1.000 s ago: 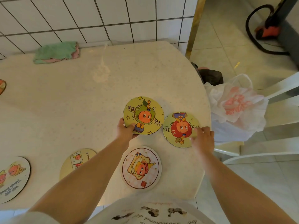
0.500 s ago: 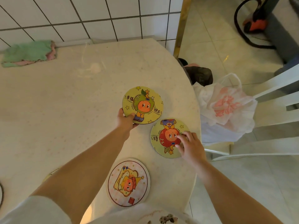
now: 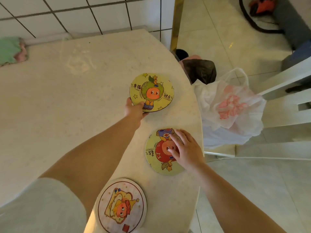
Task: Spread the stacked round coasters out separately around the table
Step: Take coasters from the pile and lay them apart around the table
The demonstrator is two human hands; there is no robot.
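I can see 3 round coasters on the pale table [image 3: 67, 115], and none of them touch each other now. My left hand [image 3: 134, 111] pinches the near edge of the green-hat coaster [image 3: 152, 92], with my thumb on top and my other fingers tucked under it, so I can slide or carry it to a spot of its own. It looks as if a dark coaster may sit right under it, but I cannot tell for sure. My right hand [image 3: 185, 149] lies flat on the red-fruit coaster [image 3: 161, 153] with the fingers spread and the tips pressing down. I press like that so the coaster slides on the table and does not flip. This one is near the round right edge of the table, so I should not push it more that way or it could fall off by the white plastic bag [image 3: 232, 111] on the white chair [image 3: 286, 91]. The toast coaster [image 3: 120, 206] sits alone close to my body, and I think it is done. A green cloth [image 3: 9, 49] lies far back by the tiled wall [image 3: 84, 10]. There is lots of bare table to my left, so that may be a good place for more coasters.
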